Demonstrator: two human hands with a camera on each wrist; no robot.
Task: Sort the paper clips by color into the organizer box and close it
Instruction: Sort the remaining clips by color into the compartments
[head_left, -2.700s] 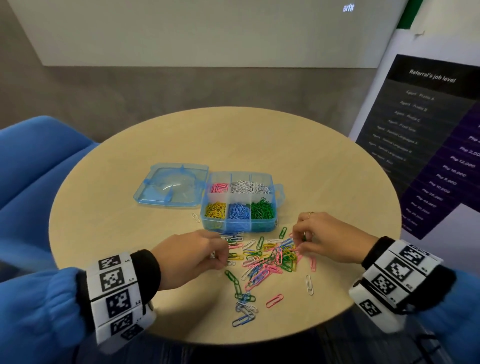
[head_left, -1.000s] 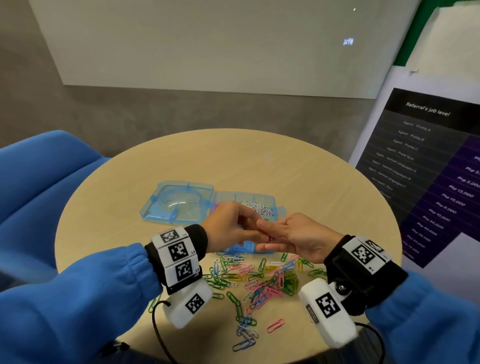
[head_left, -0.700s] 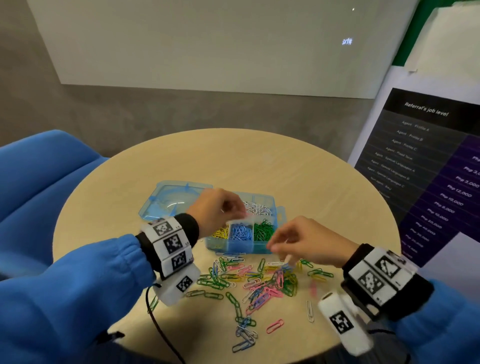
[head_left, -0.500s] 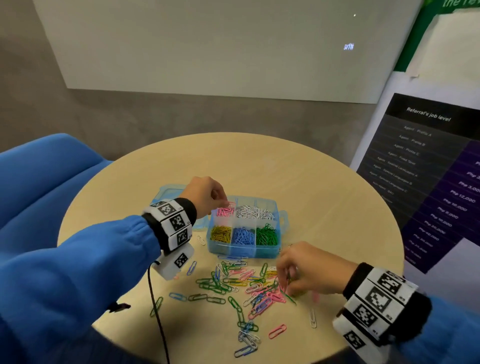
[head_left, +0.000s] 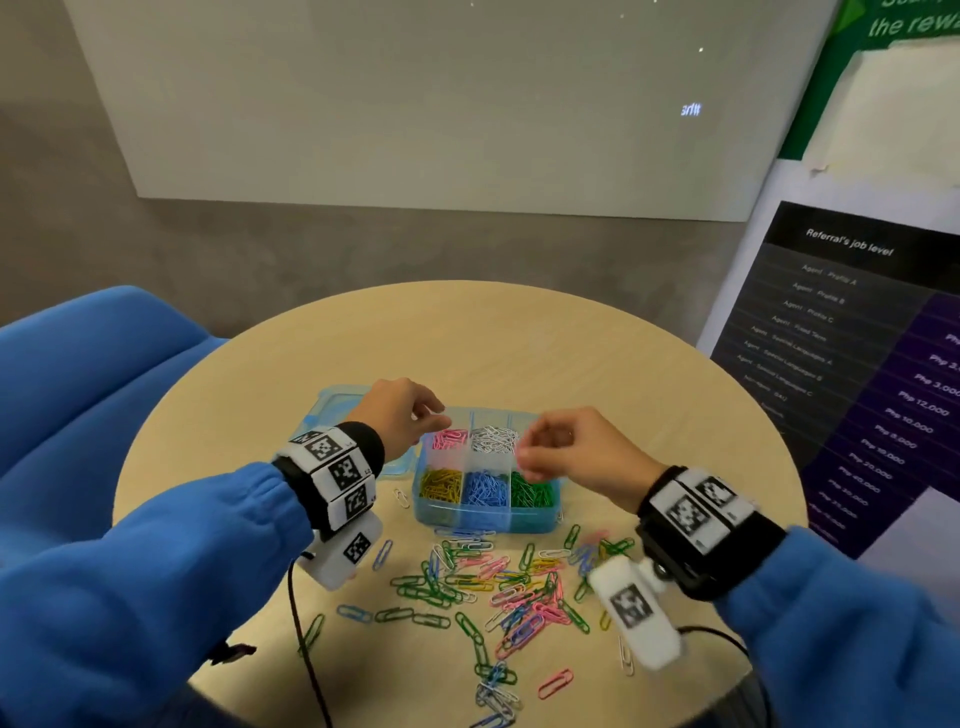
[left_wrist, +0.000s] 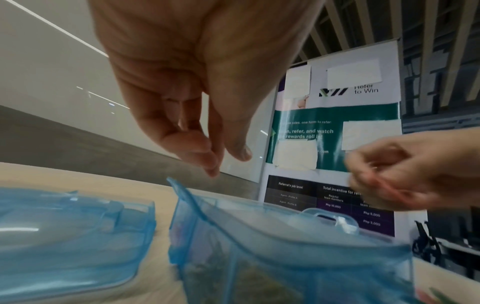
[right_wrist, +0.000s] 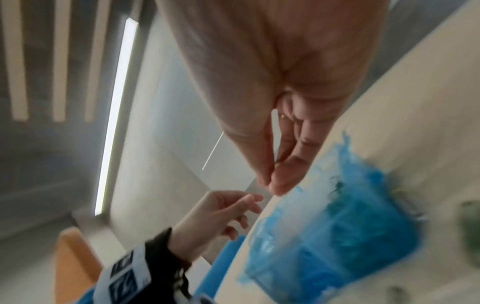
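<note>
The blue organizer box (head_left: 485, 519) stands open mid-table, its compartments holding pink (head_left: 449, 438), white (head_left: 493, 439), yellow (head_left: 440, 486), blue (head_left: 485, 488) and green clips (head_left: 530, 491). Its lid (head_left: 332, 410) lies flat to the left. My left hand (head_left: 436, 415) hovers over the pink compartment with fingers loosely bent and nothing seen between them (left_wrist: 223, 162). My right hand (head_left: 524, 457) hangs above the box's right side, thumb and fingers pinched together (right_wrist: 272, 185) on what looks like a pink paper clip, though it is blurred. A mixed pile of clips (head_left: 498, 582) lies in front of the box.
The round wooden table (head_left: 519, 338) has a blue chair (head_left: 78, 389) at its left and a dark poster board (head_left: 857, 364) at its right. Stray clips (head_left: 555, 683) lie near the front edge. One white clip (head_left: 400, 498) rests left of the box. A black cable (head_left: 306, 649) hangs from my left wrist.
My right hand has risen from the pile to above the box with its fingers pinched. My left hand stays over the pink compartment, now slightly looser.
</note>
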